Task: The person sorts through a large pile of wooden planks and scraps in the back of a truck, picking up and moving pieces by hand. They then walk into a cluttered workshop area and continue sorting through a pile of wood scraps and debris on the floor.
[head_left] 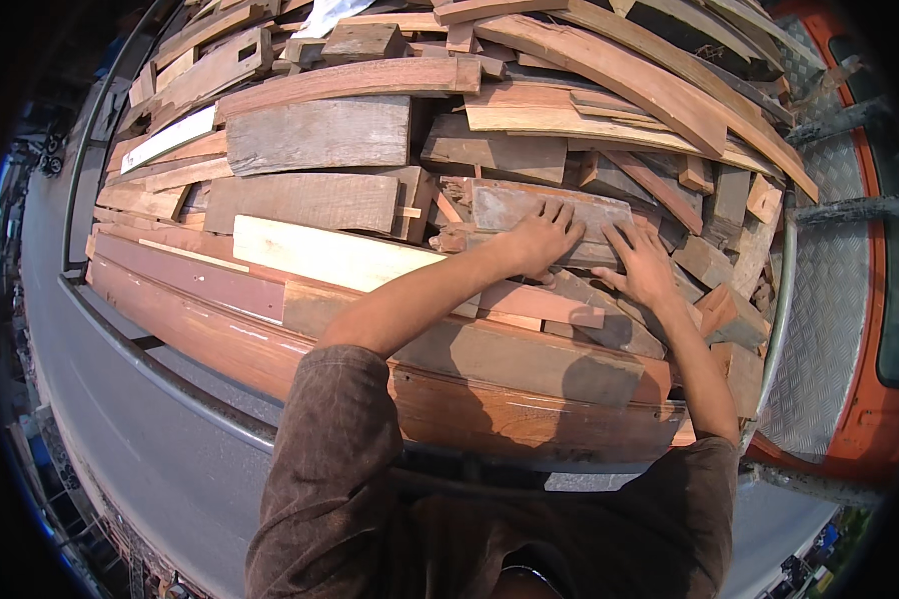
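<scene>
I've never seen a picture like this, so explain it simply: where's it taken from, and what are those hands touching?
There's no machine here, just a person's bare hands. The single picture comes from a wide fisheye camera worn on their head, looking down, so straight edges bend. Below lies a pile of wood, with orange metalwork on the right. The left hand rests on a greyish board; the right hand is at its right end, fingers spread. Neither hand appears to hold anything lifted.
</scene>
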`<state>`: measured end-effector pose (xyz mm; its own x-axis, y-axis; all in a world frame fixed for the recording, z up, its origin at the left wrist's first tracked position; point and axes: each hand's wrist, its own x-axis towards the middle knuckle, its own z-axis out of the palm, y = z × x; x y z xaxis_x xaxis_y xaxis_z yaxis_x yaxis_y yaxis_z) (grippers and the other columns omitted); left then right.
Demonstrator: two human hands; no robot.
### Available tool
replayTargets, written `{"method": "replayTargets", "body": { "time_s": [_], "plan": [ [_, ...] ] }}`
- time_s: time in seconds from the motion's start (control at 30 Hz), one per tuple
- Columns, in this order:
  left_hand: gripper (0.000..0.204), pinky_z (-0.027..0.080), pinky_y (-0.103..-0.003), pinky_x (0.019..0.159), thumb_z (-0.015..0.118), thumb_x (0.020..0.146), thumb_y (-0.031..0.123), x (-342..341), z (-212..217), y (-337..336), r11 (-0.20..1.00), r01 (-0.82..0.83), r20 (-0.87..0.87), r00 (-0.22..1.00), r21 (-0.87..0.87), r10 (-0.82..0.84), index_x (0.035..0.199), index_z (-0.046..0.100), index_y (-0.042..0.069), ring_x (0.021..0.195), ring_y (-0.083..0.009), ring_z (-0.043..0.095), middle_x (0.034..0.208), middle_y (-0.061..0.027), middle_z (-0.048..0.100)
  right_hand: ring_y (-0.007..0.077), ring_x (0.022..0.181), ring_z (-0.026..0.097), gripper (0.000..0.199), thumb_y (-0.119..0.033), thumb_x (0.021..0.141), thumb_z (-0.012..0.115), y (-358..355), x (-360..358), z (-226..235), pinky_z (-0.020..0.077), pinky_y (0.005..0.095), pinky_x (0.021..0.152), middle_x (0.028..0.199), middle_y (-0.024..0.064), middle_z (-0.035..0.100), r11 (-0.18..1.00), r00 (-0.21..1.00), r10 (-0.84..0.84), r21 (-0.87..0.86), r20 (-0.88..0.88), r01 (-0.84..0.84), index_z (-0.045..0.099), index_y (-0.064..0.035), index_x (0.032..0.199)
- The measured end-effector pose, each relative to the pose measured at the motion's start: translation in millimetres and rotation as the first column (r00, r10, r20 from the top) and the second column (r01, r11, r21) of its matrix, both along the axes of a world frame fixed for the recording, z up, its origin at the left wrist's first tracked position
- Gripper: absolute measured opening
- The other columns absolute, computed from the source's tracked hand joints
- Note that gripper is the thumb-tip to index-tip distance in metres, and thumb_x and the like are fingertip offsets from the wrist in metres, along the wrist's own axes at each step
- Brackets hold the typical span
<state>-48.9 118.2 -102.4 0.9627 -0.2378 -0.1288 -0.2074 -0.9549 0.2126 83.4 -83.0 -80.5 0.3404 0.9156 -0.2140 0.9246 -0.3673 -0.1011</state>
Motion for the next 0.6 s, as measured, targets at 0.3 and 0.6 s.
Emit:
{"method": "replayTargets", "body": {
  "time_s": [0.3,0.6],
  "plan": [
    [0.084,0.047,-0.052,0.094,0.083,0.069,0.028,9.3,-5.1,0.1,0.987,0.063,0.045,0.997,0.145,-0.070,0.136,0.041,0.000,0.120,-0.0454,0.051,0.130,-0.0271,0.048,0.0373,0.135,0.037,0.087,-0.034,0.074,0.077,8.2,3.0,-28.0,0.0306,0.0499,0.112,0.146,0.0182,0.039,0.991,0.979,0.124,0.019,0.160,-0.129,0.034,-0.0115,0.146],
    [0.029,0.051,-0.043,0.075,0.063,0.092,0.028,-32.8,111.9,123.2,0.844,-0.397,0.236,0.837,-0.360,0.494,0.093,0.066,-0.001,0.085,-0.0339,0.064,0.088,-0.0156,0.065,0.0382,0.125,0.048,0.063,-0.017,0.082,0.068,-11.5,8.8,19.1,0.0376,0.0462,0.107,0.131,0.0245,0.052,0.992,1.000,0.025,0.121,-0.004,-0.025,0.039,0.0007,0.135]
  ]
}}
